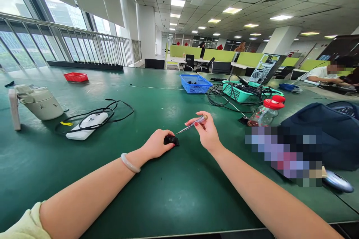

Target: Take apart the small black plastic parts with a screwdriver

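My left hand [158, 143] grips a small black part [171, 140] and keeps it on the green table [174, 198]. What kind of part it is I cannot make out. In my right hand [208, 133] is a screwdriver [193, 124] with a clear handle, held between thumb and fingers. Its thin shaft slants down to the left, and the tip is at the top of the black part; whether it touches I cannot tell.
Left lie a white device [87, 126] with a black cable, a beige flask [42, 102] and a red tray [75, 77]. Ahead are a blue basket [195, 84] and a green basket [241, 93] of cables. A red-lidded jar [265, 112] and dark bag [322, 134] stand right. A person sits far right.
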Demonstrator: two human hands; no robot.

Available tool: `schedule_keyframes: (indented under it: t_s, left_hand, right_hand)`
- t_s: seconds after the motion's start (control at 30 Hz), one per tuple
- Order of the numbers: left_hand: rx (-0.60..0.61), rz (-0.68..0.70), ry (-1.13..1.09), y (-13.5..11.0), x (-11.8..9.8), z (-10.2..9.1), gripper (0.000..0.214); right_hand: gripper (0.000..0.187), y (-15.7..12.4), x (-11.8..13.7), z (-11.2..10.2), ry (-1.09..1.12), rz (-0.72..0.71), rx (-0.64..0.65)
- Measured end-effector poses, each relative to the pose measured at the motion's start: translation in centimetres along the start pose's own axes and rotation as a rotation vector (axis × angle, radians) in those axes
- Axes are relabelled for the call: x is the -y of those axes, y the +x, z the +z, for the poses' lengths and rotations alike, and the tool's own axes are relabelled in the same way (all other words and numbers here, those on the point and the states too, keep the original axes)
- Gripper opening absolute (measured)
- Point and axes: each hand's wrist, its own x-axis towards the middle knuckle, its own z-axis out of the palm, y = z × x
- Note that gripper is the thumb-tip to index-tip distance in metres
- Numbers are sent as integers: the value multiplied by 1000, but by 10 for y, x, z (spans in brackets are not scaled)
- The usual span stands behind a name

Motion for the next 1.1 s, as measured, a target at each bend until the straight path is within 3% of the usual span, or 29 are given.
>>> schedule_keyframes:
  t_s: [0.17,0.37,0.47,0.77,1.1]
  left_hand:
    - [5,10,-8,0,0,0,32]
    - [-7,34,-6,0,2,1,31]
    - [-1,16,2,-1,2,0,32]
    - [3,-15,6,-1,0,0,35]
    - [1,-16,-5,-1,1,1,35]
  right_hand:
    - [34,21,0,7,22,46,52]
    - [31,20,-18,23,35,-30,-173]
    - [33,10,-18,22,1,-59,-183]
    - [33,0,-9,24,-53,-72,-9]
    - [34,-1,-6,22,-84,-82,34]
